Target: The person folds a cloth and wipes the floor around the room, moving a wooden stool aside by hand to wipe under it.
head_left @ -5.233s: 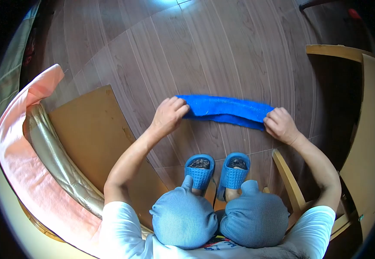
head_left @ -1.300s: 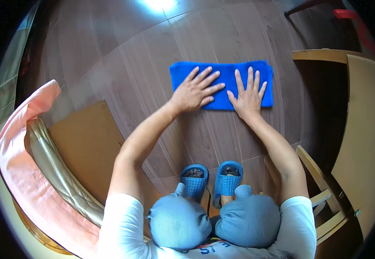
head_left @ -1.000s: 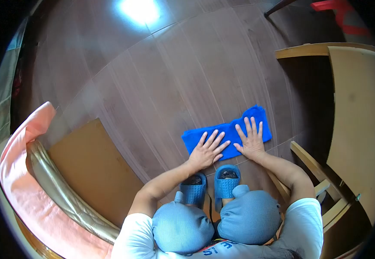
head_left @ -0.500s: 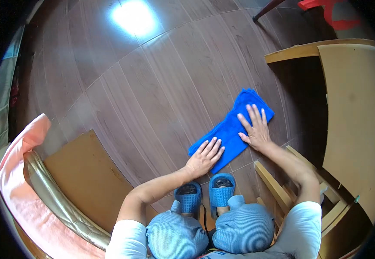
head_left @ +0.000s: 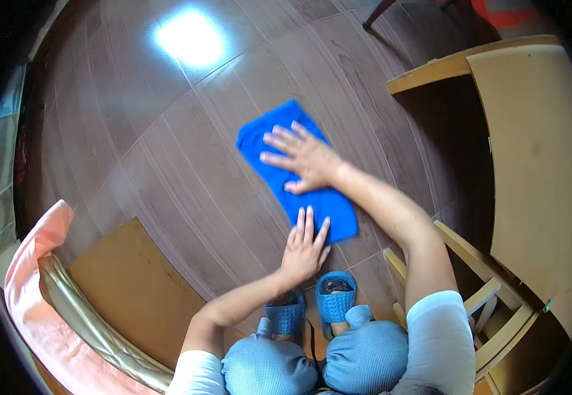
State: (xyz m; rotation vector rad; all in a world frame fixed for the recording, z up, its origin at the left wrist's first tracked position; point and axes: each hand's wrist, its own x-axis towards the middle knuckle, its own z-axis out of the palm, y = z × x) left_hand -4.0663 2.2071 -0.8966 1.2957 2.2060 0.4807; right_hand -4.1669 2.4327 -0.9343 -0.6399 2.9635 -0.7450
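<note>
A folded blue cloth lies flat on the wood-look tiled floor, slanting from upper left to lower right. My right hand presses on its upper half, palm down with the fingers spread. On the cloth's near end rests my left hand, fingers stretched out and lying flat on the fabric. Neither hand is wrapped around anything. Just below the left hand are my feet in blue slippers.
At right stands a wooden piece of furniture with a dark open space beneath, and a wooden chair near my right arm. A brown board and pink fabric are at left. A dark furniture leg stands at the top.
The blue cloth has slid left and away from me, turning so its far end points upper left. My right hand moved left with it; my left hand stayed near its near end.
</note>
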